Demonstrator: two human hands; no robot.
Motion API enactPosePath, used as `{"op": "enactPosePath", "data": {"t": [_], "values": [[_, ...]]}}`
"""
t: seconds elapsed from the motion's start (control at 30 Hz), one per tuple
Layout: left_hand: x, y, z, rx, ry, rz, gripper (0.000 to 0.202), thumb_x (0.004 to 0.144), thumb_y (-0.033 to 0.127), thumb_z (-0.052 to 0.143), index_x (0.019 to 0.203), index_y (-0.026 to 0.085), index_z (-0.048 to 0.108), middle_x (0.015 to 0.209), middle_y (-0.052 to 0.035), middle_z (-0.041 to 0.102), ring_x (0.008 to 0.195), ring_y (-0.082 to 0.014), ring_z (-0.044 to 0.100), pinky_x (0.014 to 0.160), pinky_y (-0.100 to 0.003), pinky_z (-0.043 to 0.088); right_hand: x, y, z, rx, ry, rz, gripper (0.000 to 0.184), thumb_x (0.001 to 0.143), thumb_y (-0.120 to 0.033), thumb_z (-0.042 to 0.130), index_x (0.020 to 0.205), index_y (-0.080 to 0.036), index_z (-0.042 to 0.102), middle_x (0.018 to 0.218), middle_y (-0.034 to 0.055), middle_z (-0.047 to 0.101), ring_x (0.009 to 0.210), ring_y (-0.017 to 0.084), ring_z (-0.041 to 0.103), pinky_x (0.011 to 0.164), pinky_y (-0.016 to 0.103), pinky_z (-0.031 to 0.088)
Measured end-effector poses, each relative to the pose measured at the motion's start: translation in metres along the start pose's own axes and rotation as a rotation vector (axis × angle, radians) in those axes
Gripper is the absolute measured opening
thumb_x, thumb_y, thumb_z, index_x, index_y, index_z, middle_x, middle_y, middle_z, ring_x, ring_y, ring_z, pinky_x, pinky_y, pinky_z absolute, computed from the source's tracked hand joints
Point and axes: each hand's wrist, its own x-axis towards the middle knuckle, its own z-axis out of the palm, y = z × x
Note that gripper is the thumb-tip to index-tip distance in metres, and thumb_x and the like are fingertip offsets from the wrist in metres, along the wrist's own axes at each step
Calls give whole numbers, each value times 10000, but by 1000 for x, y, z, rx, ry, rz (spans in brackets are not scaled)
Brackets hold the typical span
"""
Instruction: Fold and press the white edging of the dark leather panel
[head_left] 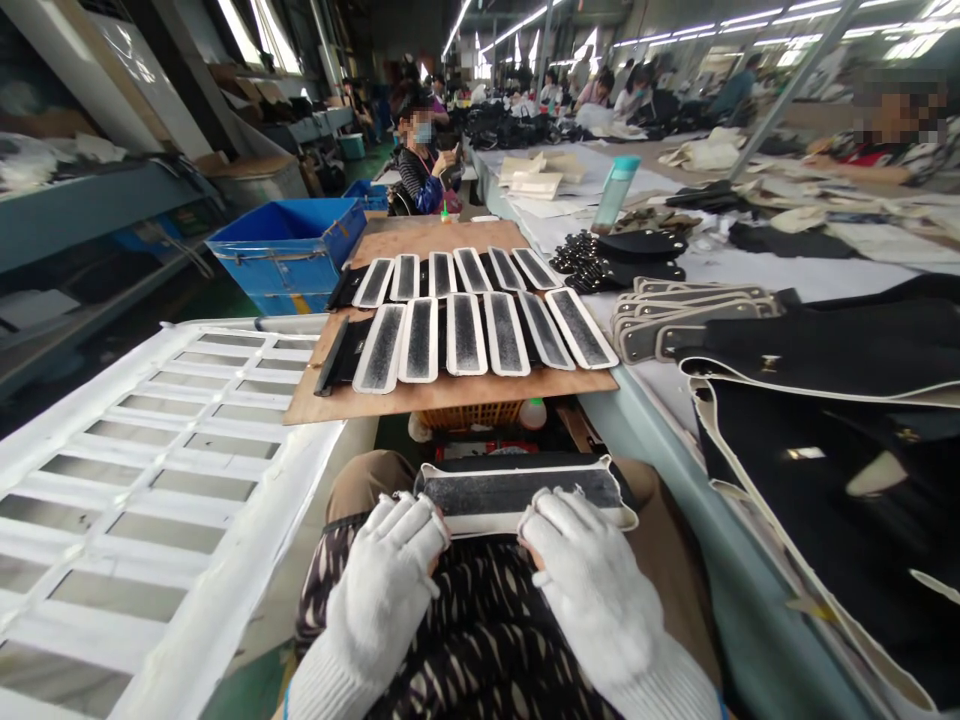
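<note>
Across my lap lies a long black panel (517, 492) with white edging; its lower border is folded up or curled, and it looks like a bag piece. My left hand (390, 555), in a white knit glove, grips its near edge toward the left end. Closed over the same edge further right is my gloved right hand (589, 560). The fingertips of both hands are partly hidden. Just beyond, a brown board (330, 402) holds two rows of similar black panels (466, 335) with white borders.
A white slotted frame (150, 450) stands at left, with a blue bin (289, 250) behind it. On the right-hand table are black bag pieces (825, 340), grey straps (690, 315) and a green bottle (616, 195). A masked person (424, 165) sits ahead; others work further off.
</note>
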Motion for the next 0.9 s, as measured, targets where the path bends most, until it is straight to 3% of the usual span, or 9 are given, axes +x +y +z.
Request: {"op": "enactPosePath", "data": {"t": [0.2, 0.4, 0.53, 0.73, 0.9], "values": [[5, 11, 1, 24, 25, -65, 339, 775, -33, 442, 886, 160, 698, 969, -98, 753, 882, -302, 721, 823, -563, 627, 13, -4, -5, 1, -163, 80, 340, 648, 84, 679, 819, -203, 616, 930, 1, 655, 901, 229, 596, 902, 400, 437], [9, 20, 1, 42, 32, -156, 332, 690, -64, 488, 849, 147, 689, 952, -101, 731, 882, -317, 668, 841, -580, 591, 21, -9, -6, -42, -258, 176, 179, 794, -48, 679, 852, -210, 628, 919, 12, 648, 893, 236, 584, 828, 396, 406], [13, 23, 1, 41, 26, -269, 204, 788, 9, 554, 802, 174, 673, 914, -75, 706, 873, -323, 591, 838, -588, 540, 25, -10, -4, -63, -269, 231, 153, 895, -99, 591, 810, -223, 620, 889, 12, 646, 880, 226, 591, 791, 383, 379], [16, 17, 3, 37, -16, -249, 139, 889, 132, 566, 853, 178, 692, 942, -88, 709, 909, -319, 574, 803, -511, 566, 32, -9, -8, -48, -325, 262, 154, 866, -103, 618, 798, -241, 617, 871, -6, 655, 862, 223, 611, 718, 370, 357], [23, 15, 1, 7, -105, -294, 156, 876, 142, 563, 871, 179, 714, 1036, -89, 719, 994, -355, 572, 898, -597, 564, 40, -12, -12, -98, -301, 254, 161, 830, -124, 650, 731, -249, 625, 768, -9, 657, 764, 211, 622, 652, 363, 334]]}}
